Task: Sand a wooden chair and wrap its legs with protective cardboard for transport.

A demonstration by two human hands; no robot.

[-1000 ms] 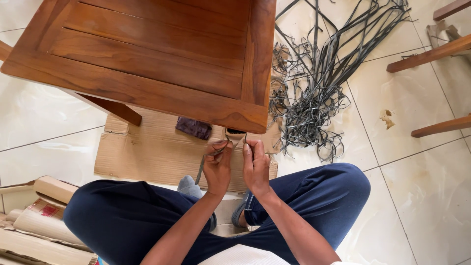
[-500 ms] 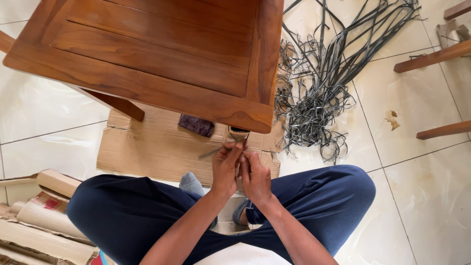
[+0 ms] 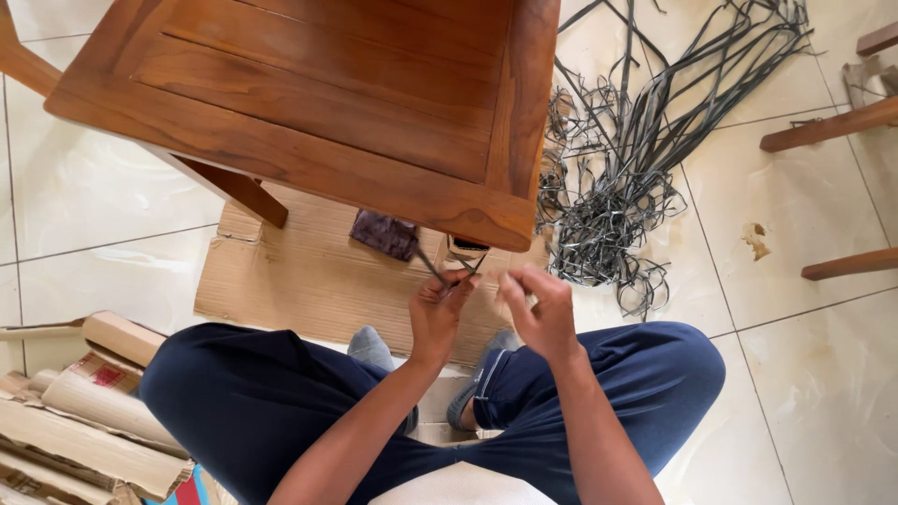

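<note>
Head view: left hand [image 3: 437, 313] fingers pinch a grey weaving strip [image 3: 432, 266] at the near corner of the wooden chair [image 3: 355, 103]; right hand [image 3: 540, 309], half-curled, seems to grip its fine end, which likely needs pulling taut; loose strips [image 3: 617, 178] lie far right

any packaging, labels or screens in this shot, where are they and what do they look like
Flattened cardboard sheet: on the tiled floor under the wooden chair, plain brown, no visible label.
Rolled and folded cardboard pieces: bottom left beside the person's knee, tan and creased.
Label: on one of those pieces, small, red and white.
Screens or signs: none in view.
</note>
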